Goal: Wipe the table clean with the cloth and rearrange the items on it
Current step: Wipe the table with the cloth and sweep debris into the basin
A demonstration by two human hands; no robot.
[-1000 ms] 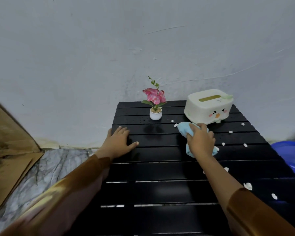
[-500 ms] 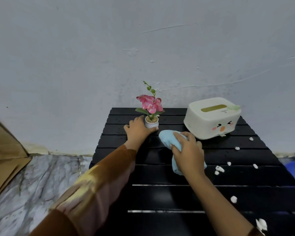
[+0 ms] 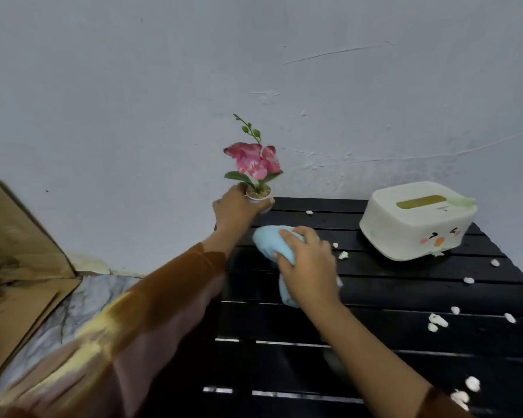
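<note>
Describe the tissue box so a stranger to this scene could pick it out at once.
Find the black slatted table against the pale wall; at its far right corner sits the tissue box. It is a cream, rounded box with a slot on top and a cartoon face with pink cheeks on its front. It is bigger than the flower pot or the blue cloth, and no hand touches it.

Left hand (image 3: 234, 211) grips flower pot (image 3: 260, 197); right hand (image 3: 310, 262) presses cloth (image 3: 271, 241) on table (image 3: 405, 297).

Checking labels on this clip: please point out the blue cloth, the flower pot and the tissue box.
blue cloth (image 3: 269, 241): head view, on the bunched part beyond the fingers.
flower pot (image 3: 261, 198): head view, on the white rim.
tissue box (image 3: 405, 230): head view, on the cream front wall.
</note>
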